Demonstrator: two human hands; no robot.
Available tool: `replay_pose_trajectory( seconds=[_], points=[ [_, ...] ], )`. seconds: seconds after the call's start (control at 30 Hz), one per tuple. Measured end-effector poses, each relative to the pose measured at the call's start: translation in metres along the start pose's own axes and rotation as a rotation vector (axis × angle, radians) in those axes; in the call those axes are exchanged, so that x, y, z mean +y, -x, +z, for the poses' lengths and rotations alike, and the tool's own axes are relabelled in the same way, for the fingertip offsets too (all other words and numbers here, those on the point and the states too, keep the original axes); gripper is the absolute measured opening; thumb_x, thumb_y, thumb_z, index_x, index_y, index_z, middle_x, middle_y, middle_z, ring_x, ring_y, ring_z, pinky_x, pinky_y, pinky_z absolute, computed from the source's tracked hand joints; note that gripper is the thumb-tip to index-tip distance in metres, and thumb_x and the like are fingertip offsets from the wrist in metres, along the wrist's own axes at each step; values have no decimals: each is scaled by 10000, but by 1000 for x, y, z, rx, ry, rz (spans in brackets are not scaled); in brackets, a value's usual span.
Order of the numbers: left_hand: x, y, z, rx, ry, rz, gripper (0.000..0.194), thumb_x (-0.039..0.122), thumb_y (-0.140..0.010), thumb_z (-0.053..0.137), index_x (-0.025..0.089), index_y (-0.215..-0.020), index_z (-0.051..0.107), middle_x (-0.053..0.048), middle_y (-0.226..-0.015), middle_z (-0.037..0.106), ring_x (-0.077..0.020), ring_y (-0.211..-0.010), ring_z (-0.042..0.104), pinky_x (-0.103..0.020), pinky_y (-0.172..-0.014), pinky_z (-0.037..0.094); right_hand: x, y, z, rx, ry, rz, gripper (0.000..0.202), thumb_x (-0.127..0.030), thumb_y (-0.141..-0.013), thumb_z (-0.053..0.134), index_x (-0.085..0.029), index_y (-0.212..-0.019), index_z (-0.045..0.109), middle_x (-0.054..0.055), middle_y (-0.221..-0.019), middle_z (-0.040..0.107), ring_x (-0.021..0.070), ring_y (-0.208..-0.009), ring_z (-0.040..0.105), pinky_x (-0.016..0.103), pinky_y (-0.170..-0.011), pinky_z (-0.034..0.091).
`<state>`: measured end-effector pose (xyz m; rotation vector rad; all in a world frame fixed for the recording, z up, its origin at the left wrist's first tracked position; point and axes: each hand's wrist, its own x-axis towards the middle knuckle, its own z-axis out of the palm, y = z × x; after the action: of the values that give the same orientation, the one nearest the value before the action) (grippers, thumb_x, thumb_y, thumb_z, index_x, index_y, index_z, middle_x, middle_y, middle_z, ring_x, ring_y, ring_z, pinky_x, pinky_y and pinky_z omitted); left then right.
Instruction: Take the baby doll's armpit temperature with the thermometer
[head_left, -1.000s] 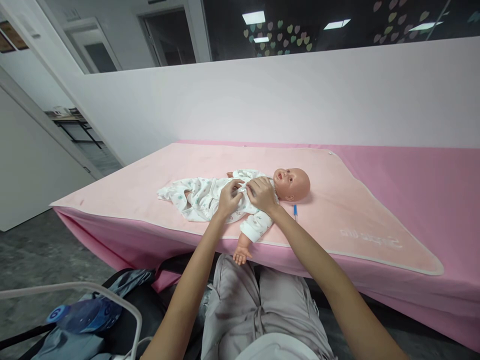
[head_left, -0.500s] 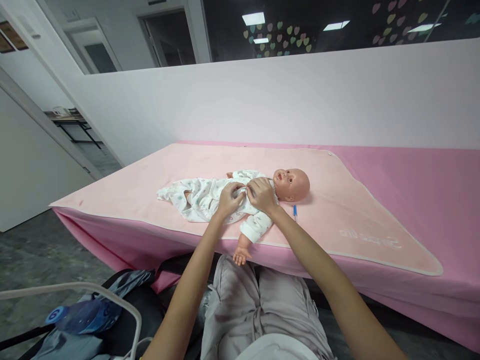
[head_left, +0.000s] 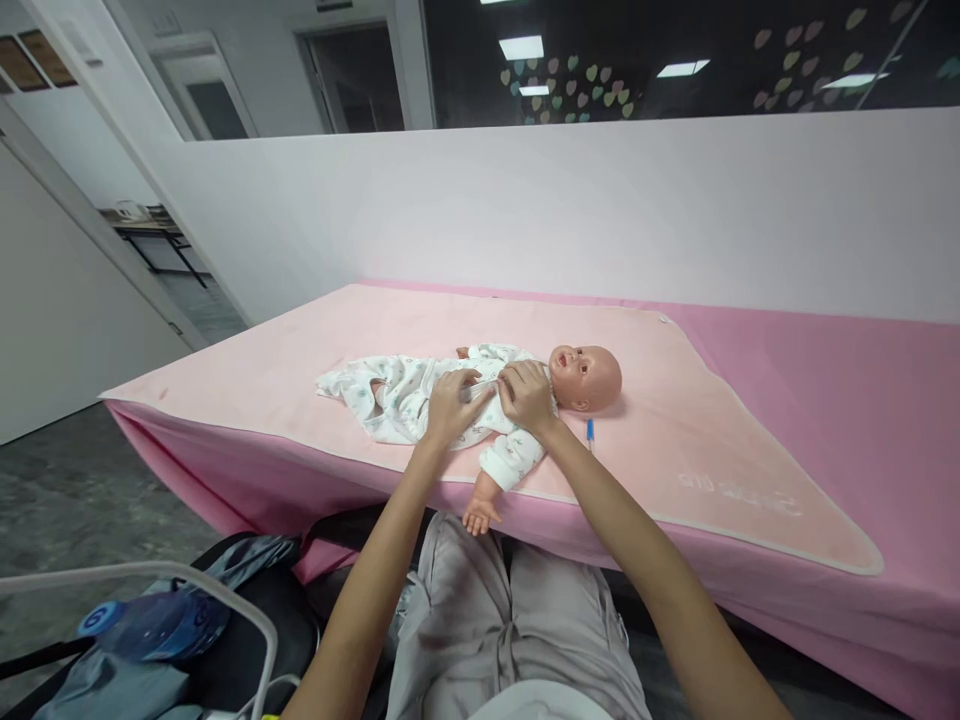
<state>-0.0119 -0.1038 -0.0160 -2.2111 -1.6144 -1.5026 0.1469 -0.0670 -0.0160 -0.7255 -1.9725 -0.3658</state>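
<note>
A baby doll [head_left: 592,378] lies on its back, its head to the right, in a white printed baby outfit [head_left: 405,400]. My left hand [head_left: 450,408] is at the doll's belly, thumb and fingers closed on the outfit's cloth. Just right of it, on the chest, my right hand [head_left: 527,398] pinches the front of the same outfit with bent fingers. A little cloth is drawn up between the two hands; any fastener there is too small to make out. One doll arm [head_left: 481,503] hangs over the near edge.
A blue-capped pen-like item [head_left: 590,434] lies beside the doll's head on the pale pink mat [head_left: 720,440]. Pink cloth [head_left: 885,420] covers the table under it. A white wall [head_left: 600,210] stands behind. A plastic bottle [head_left: 157,625] rests on a chair at lower left.
My left hand has shifted slightly left, and its thumb and fingers have moved a little apart. My right hand stays at the chest. The view has tilted a little.
</note>
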Motion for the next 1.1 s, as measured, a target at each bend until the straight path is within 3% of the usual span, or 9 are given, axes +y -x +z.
replay_pose_trajectory(
  seconds=[0.1, 0.23, 0.4, 0.6, 0.7, 0.8, 0.93, 1.1],
  points=[
    [-8, 10, -13, -21, -14, -51, 305, 423, -742, 630, 198, -943, 581, -49, -948, 640, -211, -907, 567, -340, -837, 426, -1, 0, -1, 18, 13, 6, 121, -171, -839, 439, -184, -793, 549, 68, -834, 605, 200, -808, 494, 338, -781, 355],
    [-19, 20, -27, -112, 90, -65, 177, 330, -805, 534, 206, -908, 608, -46, -1014, 639, -208, -997, 551, -339, -906, 404, -1, 0, -1, 10, 15, 19, 125, -178, -847, 438, -184, -781, 545, 65, -829, 604, 197, -802, 489, 331, -776, 348],
    [-25, 22, -27, -89, 226, -66, 189, 243, -822, 435, 187, -877, 607, -50, -995, 642, -193, -993, 558, -332, -918, 400, -2, -1, -3, -27, 38, 35, 122, -190, -843, 443, -185, -773, 544, 65, -817, 598, 201, -798, 479, 331, -766, 343],
    [-23, 18, -27, -105, 164, -201, 221, 285, -848, 386, 184, -882, 579, -54, -914, 630, -201, -880, 567, -332, -815, 425, -4, -2, -4, -50, 38, 32, 131, -178, -835, 438, -194, -759, 544, 62, -781, 585, 203, -792, 485, 330, -753, 342],
    [-20, 15, -32, -132, 200, -235, 258, 301, -863, 370, 185, -912, 595, -48, -942, 644, -203, -909, 573, -330, -840, 420, -3, -2, -3, -27, 35, 25, 114, -175, -826, 452, -191, -760, 543, 57, -774, 587, 201, -797, 490, 327, -752, 343],
    [-18, 13, -37, -191, 264, -250, 297, 362, -862, 404, 186, -970, 618, -44, -1007, 655, -207, -965, 577, -320, -867, 424, -2, -1, -2, -10, 26, 36, 107, -168, -822, 452, -189, -770, 543, 56, -776, 591, 198, -793, 494, 324, -753, 346],
    [-18, 11, -43, -279, 253, -252, 360, 411, -737, 603, 182, -1011, 651, -55, -1051, 663, -226, -959, 591, -310, -836, 445, 0, -1, -1, 4, 29, 30, 101, -171, -823, 455, -192, -765, 535, 54, -771, 597, 197, -782, 490, 321, -756, 348],
    [-20, 5, -49, -340, 270, -282, 323, 392, -774, 549, 185, -972, 698, -52, -1006, 692, -217, -887, 611, -295, -768, 453, 0, -2, 1, 4, 35, 28, 108, -178, -833, 454, -195, -753, 526, 52, -768, 598, 195, -771, 488, 320, -749, 344]
  ],
)
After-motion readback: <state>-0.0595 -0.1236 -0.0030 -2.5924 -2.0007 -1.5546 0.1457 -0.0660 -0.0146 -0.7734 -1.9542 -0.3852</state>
